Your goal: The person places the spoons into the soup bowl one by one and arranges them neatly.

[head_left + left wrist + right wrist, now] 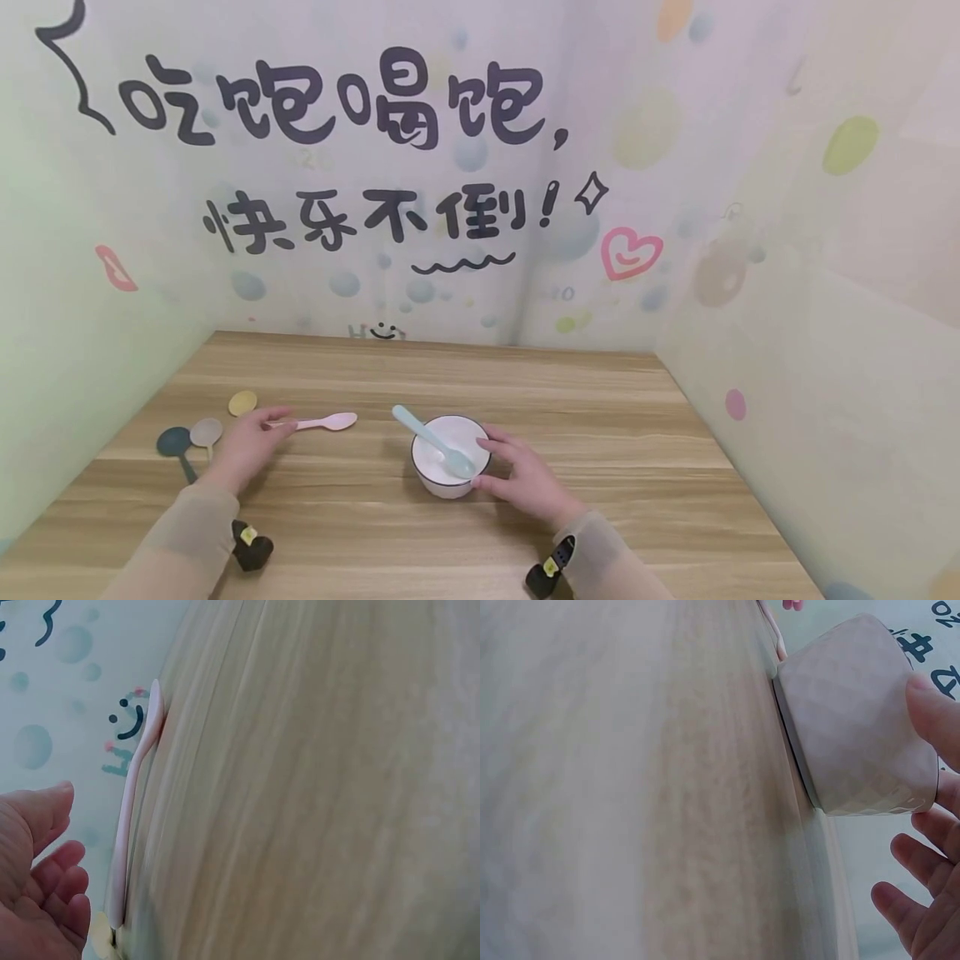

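Bowl sits a bit toward 6 o'clock from the middle of the table, white with a dark rim, and there's a blue spoon lying in it with the scoop end down inside and the handle poking out over the rim toward 10 o'clock. Right hand is at the bowl's 3 o'clock side, fingers spread and only loosely bent, with the tips against the outer wall. From the right wrist view you can see one fingertip on the bowl's faceted side while the rest of the fingers hang free next to it, so it's more of a light touch than a real grab.

Left hand is over at 9 o'clock from the bowl, well apart from it. Its fingertips are at the handle end of a pink spoon that lies flat on the wood, scoop pointing at 3 o'clock toward the bowl. The left wrist view shows the fingers relaxed and just beside the handle, not wrapped around it. Can't tell if they actually touch it.

Further out at 9 o'clock, near the table's edge, there are three more spoons: a yellow spoon, a grey spoon and a dark spoon, bunched close together.
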{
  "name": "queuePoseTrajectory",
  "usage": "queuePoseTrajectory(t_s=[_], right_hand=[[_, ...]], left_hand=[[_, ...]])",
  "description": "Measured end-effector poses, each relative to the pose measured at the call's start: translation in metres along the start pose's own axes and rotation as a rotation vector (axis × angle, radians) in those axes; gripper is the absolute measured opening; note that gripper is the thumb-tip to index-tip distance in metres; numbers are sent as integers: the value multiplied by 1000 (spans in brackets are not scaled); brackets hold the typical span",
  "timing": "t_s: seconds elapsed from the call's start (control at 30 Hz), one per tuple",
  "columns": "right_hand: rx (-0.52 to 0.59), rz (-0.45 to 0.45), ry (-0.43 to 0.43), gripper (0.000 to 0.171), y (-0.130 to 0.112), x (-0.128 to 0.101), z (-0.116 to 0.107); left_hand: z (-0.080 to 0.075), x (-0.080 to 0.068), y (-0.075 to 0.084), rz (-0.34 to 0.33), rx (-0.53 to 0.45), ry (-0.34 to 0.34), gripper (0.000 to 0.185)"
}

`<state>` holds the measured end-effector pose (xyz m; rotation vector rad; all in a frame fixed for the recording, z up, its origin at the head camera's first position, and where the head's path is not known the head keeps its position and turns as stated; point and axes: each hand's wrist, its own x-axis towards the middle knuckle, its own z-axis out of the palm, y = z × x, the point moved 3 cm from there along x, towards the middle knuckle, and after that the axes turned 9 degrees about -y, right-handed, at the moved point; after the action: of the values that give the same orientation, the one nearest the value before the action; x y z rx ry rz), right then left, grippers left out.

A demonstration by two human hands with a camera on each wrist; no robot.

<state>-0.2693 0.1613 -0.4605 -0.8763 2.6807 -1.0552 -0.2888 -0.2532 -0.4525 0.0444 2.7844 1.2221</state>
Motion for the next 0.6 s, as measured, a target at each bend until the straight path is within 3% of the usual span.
queuePoseTrajectory(t_s=[0.27, 0.6], right_hand=[[9, -4, 6, 70, 1, 0, 1], [11, -10, 13, 69, 1, 0, 0]], left_hand=[[1, 5, -4, -38, 109, -37, 56], [4, 8, -6, 1, 266, -2, 51]])
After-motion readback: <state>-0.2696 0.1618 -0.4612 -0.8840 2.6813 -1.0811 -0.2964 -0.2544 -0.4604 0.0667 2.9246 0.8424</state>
